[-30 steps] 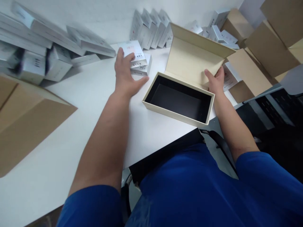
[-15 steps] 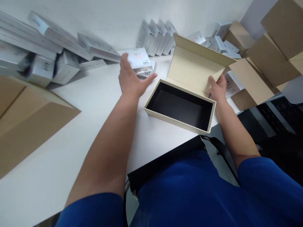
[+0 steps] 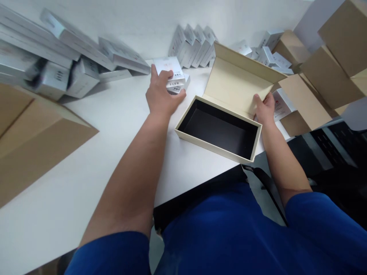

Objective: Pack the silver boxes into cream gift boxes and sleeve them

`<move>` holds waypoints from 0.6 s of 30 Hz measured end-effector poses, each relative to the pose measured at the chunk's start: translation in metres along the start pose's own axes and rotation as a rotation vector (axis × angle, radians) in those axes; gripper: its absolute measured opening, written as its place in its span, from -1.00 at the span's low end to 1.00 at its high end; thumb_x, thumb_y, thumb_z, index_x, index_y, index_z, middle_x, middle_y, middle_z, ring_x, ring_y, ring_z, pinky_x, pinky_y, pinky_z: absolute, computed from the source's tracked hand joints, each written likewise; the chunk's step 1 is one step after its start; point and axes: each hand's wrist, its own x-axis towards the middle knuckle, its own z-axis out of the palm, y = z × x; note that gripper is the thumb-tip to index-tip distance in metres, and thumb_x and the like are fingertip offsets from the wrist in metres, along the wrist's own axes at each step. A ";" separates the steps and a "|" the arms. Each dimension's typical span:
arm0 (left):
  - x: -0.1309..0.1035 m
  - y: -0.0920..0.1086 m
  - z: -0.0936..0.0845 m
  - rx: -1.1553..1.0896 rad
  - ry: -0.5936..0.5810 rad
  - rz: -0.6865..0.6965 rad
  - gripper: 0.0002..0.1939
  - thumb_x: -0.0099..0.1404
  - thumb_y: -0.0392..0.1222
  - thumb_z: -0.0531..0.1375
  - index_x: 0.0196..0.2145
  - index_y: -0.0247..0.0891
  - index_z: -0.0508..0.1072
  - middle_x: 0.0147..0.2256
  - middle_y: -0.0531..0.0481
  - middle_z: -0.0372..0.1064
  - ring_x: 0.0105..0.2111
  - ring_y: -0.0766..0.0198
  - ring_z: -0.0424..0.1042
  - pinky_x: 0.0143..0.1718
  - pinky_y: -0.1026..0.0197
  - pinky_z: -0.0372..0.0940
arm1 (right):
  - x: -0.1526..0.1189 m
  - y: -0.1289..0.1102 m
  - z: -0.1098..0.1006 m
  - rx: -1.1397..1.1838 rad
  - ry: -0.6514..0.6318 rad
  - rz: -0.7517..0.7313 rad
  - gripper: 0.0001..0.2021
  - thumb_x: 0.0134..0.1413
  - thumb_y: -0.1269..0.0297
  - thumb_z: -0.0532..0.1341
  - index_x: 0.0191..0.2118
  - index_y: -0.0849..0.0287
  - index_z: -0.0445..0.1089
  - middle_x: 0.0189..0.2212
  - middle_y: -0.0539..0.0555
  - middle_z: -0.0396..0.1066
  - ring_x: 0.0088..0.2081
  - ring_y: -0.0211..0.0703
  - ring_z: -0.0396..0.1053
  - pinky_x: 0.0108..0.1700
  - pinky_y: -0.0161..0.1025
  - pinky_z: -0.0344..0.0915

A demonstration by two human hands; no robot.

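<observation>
A cream gift box (image 3: 212,149) with a black inside stands on the table in front of me, nothing in it. Its hinged lid (image 3: 237,78) is raised and leans back. My right hand (image 3: 265,109) grips the lid near its right edge, the thumb on the inner face and the other fingers hidden behind. My left hand (image 3: 162,93) is at a small stack of white boxes, its fingers spread at the left and front of the top white box (image 3: 172,65). One finger is over that box's top; whether it presses on it I cannot tell.
White boxes (image 3: 190,47) lean in a row along the wall, and more white boxes (image 3: 77,42) are piled at the left. An open carton (image 3: 43,149) occupies the left of the white table (image 3: 114,126). Brown cartons (image 3: 306,103) crowd the right side.
My left hand has closed in a little on the small white stack, one finger now bending over the top box. The right hand keeps its place on the lid.
</observation>
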 end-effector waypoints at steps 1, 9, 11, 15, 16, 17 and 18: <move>0.000 0.000 0.000 0.004 0.013 -0.003 -0.32 0.13 0.37 0.35 0.10 0.04 0.40 0.55 0.08 0.12 0.51 -0.04 0.18 0.25 -0.26 0.34 | 0.000 0.001 0.000 0.009 0.004 0.005 -0.31 0.06 -0.54 0.23 0.05 -0.08 0.35 0.15 0.19 0.56 0.19 0.17 0.56 0.33 0.34 0.43; 0.015 0.002 0.012 0.026 0.147 -0.085 -0.37 0.18 0.15 0.51 -0.08 -0.04 0.19 0.18 -0.08 0.40 0.21 -0.01 0.40 0.33 -0.25 0.28 | 0.005 0.011 0.003 0.048 -0.006 0.017 -0.39 0.12 -0.40 0.27 0.09 -0.08 0.34 0.19 0.19 0.52 0.24 0.17 0.53 0.37 0.35 0.40; 0.020 0.006 0.015 0.025 0.166 -0.121 -0.39 0.22 0.16 0.49 -0.10 -0.04 0.16 0.14 -0.07 0.40 0.19 0.00 0.42 0.32 -0.23 0.28 | 0.005 0.012 0.005 0.062 0.003 0.019 -0.43 0.13 -0.35 0.28 0.09 -0.09 0.32 0.19 0.18 0.53 0.24 0.17 0.53 0.39 0.36 0.38; 0.021 0.010 0.015 0.078 0.171 -0.081 -0.49 0.29 0.07 0.42 -0.07 -0.05 0.17 0.08 -0.10 0.43 0.11 -0.08 0.50 0.27 -0.27 0.29 | 0.005 0.015 0.006 0.048 -0.001 -0.020 -0.43 0.20 -0.28 0.24 0.17 -0.07 0.30 0.21 0.19 0.53 0.24 0.10 0.53 0.42 0.28 0.36; 0.019 0.010 0.014 0.088 0.179 -0.066 -0.52 0.30 0.02 0.39 -0.07 -0.05 0.17 0.08 -0.11 0.44 0.10 -0.09 0.51 0.26 -0.27 0.29 | 0.006 0.016 0.005 0.033 -0.011 -0.017 -0.43 0.21 -0.28 0.23 0.18 -0.07 0.30 0.22 0.19 0.53 0.24 0.09 0.53 0.42 0.26 0.37; 0.017 0.010 0.013 0.088 0.190 -0.057 -0.55 0.30 -0.03 0.37 -0.07 -0.05 0.17 0.08 -0.10 0.45 0.11 -0.10 0.51 0.26 -0.26 0.30 | 0.007 0.016 0.005 0.022 -0.023 -0.010 -0.43 0.22 -0.28 0.23 0.19 -0.07 0.30 0.23 0.18 0.52 0.25 0.08 0.53 0.42 0.23 0.37; 0.015 0.009 0.012 0.078 0.206 -0.051 -0.57 0.30 -0.08 0.35 -0.07 -0.04 0.16 0.08 -0.10 0.45 0.13 -0.10 0.51 0.26 -0.25 0.31 | 0.008 0.017 0.005 0.020 -0.033 -0.003 -0.43 0.21 -0.28 0.24 0.19 -0.08 0.30 0.24 0.18 0.52 0.25 0.08 0.53 0.42 0.22 0.38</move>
